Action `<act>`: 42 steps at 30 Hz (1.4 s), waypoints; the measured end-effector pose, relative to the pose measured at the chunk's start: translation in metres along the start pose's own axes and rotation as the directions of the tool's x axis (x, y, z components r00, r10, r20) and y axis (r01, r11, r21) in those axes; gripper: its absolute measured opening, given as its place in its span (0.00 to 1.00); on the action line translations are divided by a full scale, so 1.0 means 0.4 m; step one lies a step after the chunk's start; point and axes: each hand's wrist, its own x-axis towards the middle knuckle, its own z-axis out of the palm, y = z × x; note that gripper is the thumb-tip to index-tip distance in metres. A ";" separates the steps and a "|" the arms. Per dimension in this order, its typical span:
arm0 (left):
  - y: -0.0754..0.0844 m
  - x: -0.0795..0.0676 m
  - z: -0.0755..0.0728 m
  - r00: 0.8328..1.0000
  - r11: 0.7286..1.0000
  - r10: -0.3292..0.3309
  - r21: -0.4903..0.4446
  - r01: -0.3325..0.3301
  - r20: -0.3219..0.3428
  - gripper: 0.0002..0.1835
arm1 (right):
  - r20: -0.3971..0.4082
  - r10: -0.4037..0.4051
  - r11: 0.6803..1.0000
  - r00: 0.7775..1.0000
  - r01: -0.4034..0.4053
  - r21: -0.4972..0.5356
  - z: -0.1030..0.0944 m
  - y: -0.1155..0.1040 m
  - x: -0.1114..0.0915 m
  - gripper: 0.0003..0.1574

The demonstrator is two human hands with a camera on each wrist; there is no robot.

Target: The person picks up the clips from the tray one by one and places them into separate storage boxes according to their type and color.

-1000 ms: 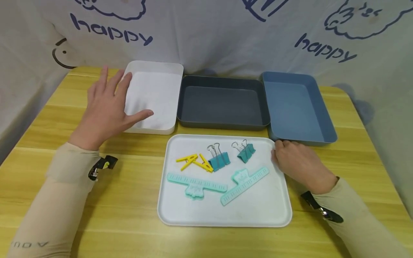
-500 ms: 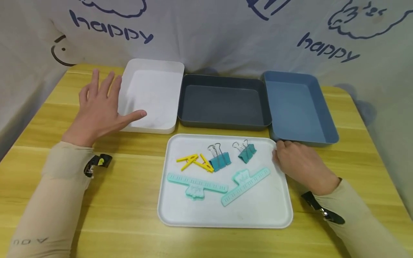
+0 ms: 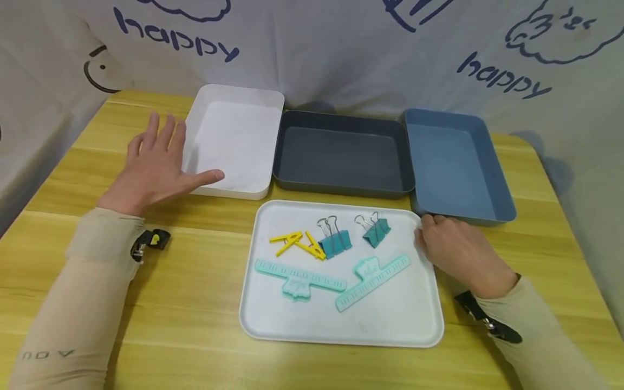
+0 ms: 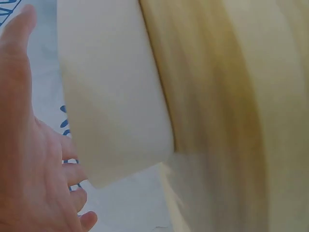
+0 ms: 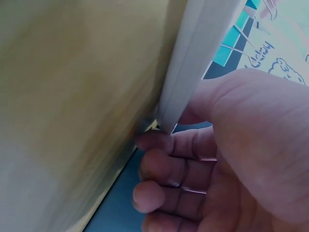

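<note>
My left hand (image 3: 153,170) is spread beside the white box (image 3: 234,146), its thumb over the front-left rim; contact is unclear. In the left wrist view the palm and fingers (image 4: 41,164) stand alongside the box's wall. My right hand (image 3: 460,249) pinches the upper right corner of the white tray (image 3: 390,325), with curled fingers (image 5: 154,164) at its underside and the thumb partly hidden behind the rim. On the tray lie two yellow clothespins (image 3: 286,241), teal binder clips (image 3: 336,245) (image 3: 377,233) and two mint ruler-shaped clips (image 3: 299,279) (image 3: 372,283).
A dark grey box (image 3: 343,157) stands between the white box and a blue box (image 3: 455,168), in a row at the back of the wooden table (image 3: 195,303). Behind them hangs a white cloth (image 3: 336,59) with drawings. The right knuckles sit close to the blue box's front corner.
My left hand has drawn slightly left and back, so its fingers cover less of the white box. The head view has shifted a little. The right hand and the clips keep their places.
</note>
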 end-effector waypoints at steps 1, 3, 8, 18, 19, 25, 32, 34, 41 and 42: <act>0.000 0.001 0.002 1.000 1.000 0.003 0.003 -0.003 0.011 0.70 | 0.002 0.001 1.000 1.000 -0.001 0.004 0.000 0.000 0.000 0.15; -0.001 0.004 0.007 1.000 1.000 0.009 0.010 -0.009 0.025 0.71 | 0.013 0.008 1.000 1.000 -0.009 0.014 0.000 0.000 0.001 0.15; -0.003 0.007 0.011 0.999 1.000 0.023 0.009 -0.024 0.042 0.72 | 0.060 0.032 0.999 0.998 -0.035 0.039 -0.002 -0.001 0.004 0.15; 0.000 0.003 0.014 0.994 0.998 0.026 -0.057 -0.020 0.108 0.73 | 0.124 0.043 0.996 0.991 -0.052 0.072 -0.013 0.002 0.002 0.15; 0.000 0.003 0.014 0.993 0.998 0.025 -0.063 -0.018 0.118 0.73 | 0.124 0.041 0.996 0.991 -0.051 0.076 -0.013 0.003 0.001 0.15; -0.004 0.002 0.021 0.986 0.998 0.018 -0.060 -0.008 0.168 0.72 | 0.088 0.019 0.996 0.996 -0.027 0.090 -0.010 0.005 0.001 0.15; -0.010 0.002 0.026 0.983 0.997 0.017 -0.073 -0.004 0.183 0.72 | 0.073 0.007 0.995 0.997 -0.014 0.095 -0.010 0.011 0.003 0.15; -0.011 0.003 0.028 0.982 0.997 0.015 -0.078 0.000 0.189 0.72 | 0.067 0.000 0.995 0.998 -0.007 0.098 -0.011 0.012 0.003 0.16; -0.008 0.008 0.033 0.981 0.995 -0.003 -0.100 0.023 0.194 0.73 | 0.044 -0.001 0.995 0.999 -0.004 0.099 -0.017 0.016 -0.003 0.16; -0.007 0.009 0.034 0.981 0.994 -0.004 -0.103 0.024 0.195 0.73 | 0.042 0.001 0.995 0.999 -0.005 0.098 -0.018 0.016 -0.004 0.16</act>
